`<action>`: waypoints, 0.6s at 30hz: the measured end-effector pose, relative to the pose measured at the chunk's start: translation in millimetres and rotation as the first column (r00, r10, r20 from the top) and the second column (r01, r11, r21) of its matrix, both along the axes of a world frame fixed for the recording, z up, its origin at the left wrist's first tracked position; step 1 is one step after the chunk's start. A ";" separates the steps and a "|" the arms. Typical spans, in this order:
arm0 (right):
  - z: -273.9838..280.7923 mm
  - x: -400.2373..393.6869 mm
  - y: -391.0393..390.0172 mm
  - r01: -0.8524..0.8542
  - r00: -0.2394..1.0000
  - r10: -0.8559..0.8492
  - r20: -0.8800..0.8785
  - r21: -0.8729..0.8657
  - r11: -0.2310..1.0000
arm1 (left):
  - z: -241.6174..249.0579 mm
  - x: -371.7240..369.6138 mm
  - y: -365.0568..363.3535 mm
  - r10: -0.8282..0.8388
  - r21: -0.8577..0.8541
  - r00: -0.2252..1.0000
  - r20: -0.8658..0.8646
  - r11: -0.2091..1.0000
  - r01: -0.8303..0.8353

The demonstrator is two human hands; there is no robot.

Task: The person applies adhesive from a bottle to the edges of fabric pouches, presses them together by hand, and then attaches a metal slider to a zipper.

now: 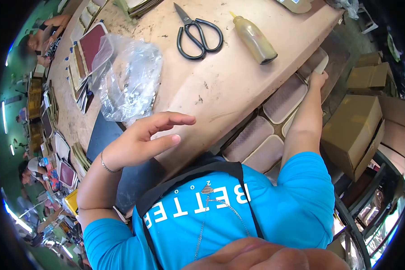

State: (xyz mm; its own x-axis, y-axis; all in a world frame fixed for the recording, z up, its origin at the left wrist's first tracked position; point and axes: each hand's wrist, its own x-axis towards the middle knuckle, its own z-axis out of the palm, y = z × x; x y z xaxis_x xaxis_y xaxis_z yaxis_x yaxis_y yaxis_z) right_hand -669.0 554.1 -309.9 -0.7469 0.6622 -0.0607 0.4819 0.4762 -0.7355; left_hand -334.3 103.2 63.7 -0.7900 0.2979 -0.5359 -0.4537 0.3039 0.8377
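My left hand [155, 132] is raised over the table's near edge, thumb and fingers apart, holding nothing. Just beyond it lies a crumpled clear plastic bag [132, 76]. My right arm reaches out past the table's right edge. There my right hand [318, 80] has its fingers around the edge of a rounded rectangular panel [311, 64] with a pale rim; part of the grip is hidden. More panels of this shape, brownish-pink with pale borders, lie in rows below the table edge, one large panel [285, 99] among them.
On the table [189, 90] are black-handled scissors [198, 36] and a yellowish squeeze bottle [255, 39]. Stacked maroon and tan pieces [92, 45] lie at the left. Cardboard boxes [353, 130] stand at the right. Other people sit at the far left.
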 end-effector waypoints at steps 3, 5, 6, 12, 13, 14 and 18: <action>26.9 16.3 -9.1 -0.030 0.983 0.008 0.184 0.120 0.992 | 13.2 20.8 -14.6 0.042 -0.030 0.999 -0.033 0.999 -0.043; 46.6 31.4 -16.2 -0.030 0.960 -0.024 0.279 0.188 0.982 | 21.7 41.6 -26.5 0.072 -0.053 0.995 -0.073 0.996 -0.076; 55.9 39.8 -20.7 -0.018 0.947 -0.053 0.316 0.217 0.976 | 26.0 54.7 -33.1 0.087 -0.069 0.991 -0.100 0.993 -0.094; 54.6 58.2 -21.0 0.031 0.999 -0.032 0.000 0.223 0.974 | 41.3 153.3 -93.6 0.142 -0.627 0.891 -0.430 0.664 -0.408; 62.8 66.5 -25.7 0.024 0.992 0.006 -0.128 0.237 0.971 | 30.6 174.9 -118.1 0.097 -0.755 0.871 -0.482 0.458 -0.469; 74.1 76.6 -33.0 0.020 0.964 0.033 -0.263 0.198 0.980 | 18.7 199.3 -137.0 0.041 -0.831 0.857 -0.513 0.226 -0.508; 152.1 132.2 -102.1 -0.079 0.757 0.064 -0.650 0.007 0.997 | -31.2 294.6 -183.5 0.296 -0.955 0.909 -0.295 -0.116 -0.272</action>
State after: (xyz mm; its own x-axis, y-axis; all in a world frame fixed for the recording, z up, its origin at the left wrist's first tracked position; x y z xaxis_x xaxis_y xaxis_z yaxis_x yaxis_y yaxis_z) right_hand -536.9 452.0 -157.9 -0.6570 0.6094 0.4439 -0.1495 0.4717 -0.8690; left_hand -39.7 -80.2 32.5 -0.6288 -0.7766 -0.0382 -0.7605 0.6246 -0.1776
